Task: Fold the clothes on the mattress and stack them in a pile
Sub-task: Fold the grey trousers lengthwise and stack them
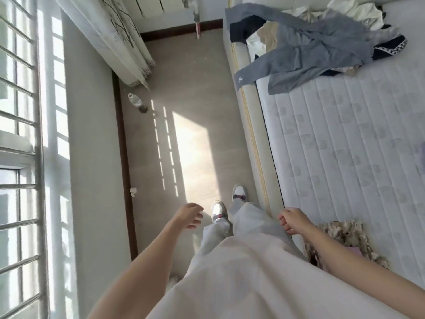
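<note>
While the clothes lie in a crumpled grey, navy and cream heap on the mattress, far ahead of my right grip, both it and my left grip hang loosely curled, holding nothing.

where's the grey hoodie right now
In the head view, the grey hoodie lies spread on the clothes pile at the mattress's far left edge, one sleeve hanging over the side.

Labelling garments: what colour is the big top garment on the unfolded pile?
Grey-blue, small white logo on one sleeve; the garment shows best in the head view.
</note>
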